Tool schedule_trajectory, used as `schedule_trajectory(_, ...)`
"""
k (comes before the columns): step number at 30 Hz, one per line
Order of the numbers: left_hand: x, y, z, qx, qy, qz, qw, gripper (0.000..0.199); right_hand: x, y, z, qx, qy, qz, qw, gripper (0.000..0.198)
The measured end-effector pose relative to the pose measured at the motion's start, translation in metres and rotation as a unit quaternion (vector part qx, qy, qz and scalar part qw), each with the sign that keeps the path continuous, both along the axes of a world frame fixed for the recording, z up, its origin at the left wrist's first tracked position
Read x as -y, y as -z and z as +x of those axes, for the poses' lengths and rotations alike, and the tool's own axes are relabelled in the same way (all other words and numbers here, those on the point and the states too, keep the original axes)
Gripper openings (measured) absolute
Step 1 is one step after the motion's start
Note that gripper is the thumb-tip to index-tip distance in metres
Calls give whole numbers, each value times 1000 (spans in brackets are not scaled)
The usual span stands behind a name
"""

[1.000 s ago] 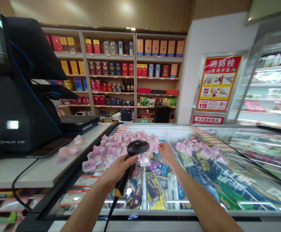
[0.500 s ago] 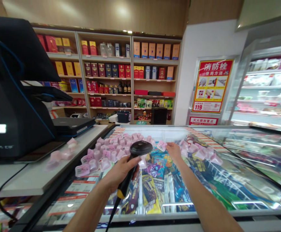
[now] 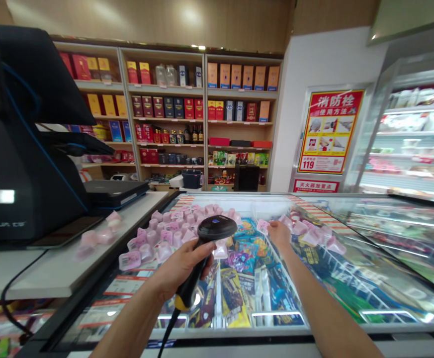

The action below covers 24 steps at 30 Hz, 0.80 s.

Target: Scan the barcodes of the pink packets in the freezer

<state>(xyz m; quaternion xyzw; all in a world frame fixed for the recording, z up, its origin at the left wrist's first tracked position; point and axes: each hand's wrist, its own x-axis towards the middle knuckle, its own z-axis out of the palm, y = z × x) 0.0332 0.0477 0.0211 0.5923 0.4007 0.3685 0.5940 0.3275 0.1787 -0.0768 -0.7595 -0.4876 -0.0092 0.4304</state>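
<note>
At the frame's centre, the left hand (image 3: 185,262) grips a black scanner (image 3: 217,227); apart from it, the right hand (image 3: 280,234) pinches a pink cup (image 3: 262,226). The right-of-centre group (image 3: 311,235) looks handled; the larger left-of-centre cluster (image 3: 170,226) seemingly remains.

The scanner (image 3: 216,227) looks glossy plastic, the cups (image 3: 177,238) smooth plastic.

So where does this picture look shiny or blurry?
In the head view, white glare streaks the freezer's glass top, and a light's glow spreads on the wood panel; in the same head view, the bright shelving at the picture's right looks pale and soft, while the black scanner is clearer, though the pink containers' fine print is unreadable.
</note>
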Motion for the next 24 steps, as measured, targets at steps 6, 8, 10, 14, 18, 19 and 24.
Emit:
schedule_trajectory(6, -1, 2, 2, 9, 19, -8, 1000, 29, 0, -8, -1, -88, -38, 29, 995, 24)
schedule_trajectory(8, -3, 3, 0, 5, 2, -14, 1000, 28, 0, -6, -3, -37, -43, 22, 998, 22)
schedule_trajectory(10, -6, 5, -5, 1, -21, -16, 1000, 29, 0, -2, -3, 27, -35, 1, 999, 20)
schedule_trajectory(14, -8, 10, -22, -3, -78, -11, 997, 30, 0, 3, 4, 98, 17, -35, 994, 20)
schedule_trajectory(18, -8, 12, -39, 3, -95, -32, 995, 28, 4, -1, 12, 99, 42, -30, 994, 21)
schedule_trajectory(19, -7, 12, -42, 6, -94, -35, 995, 28, 5, -2, 11, 103, 45, -26, 993, 23)
schedule_trajectory(24, -6, 14, -45, 33, -88, -32, 995, 28, 6, -9, -35, 81, -70, 39, 993, 24)
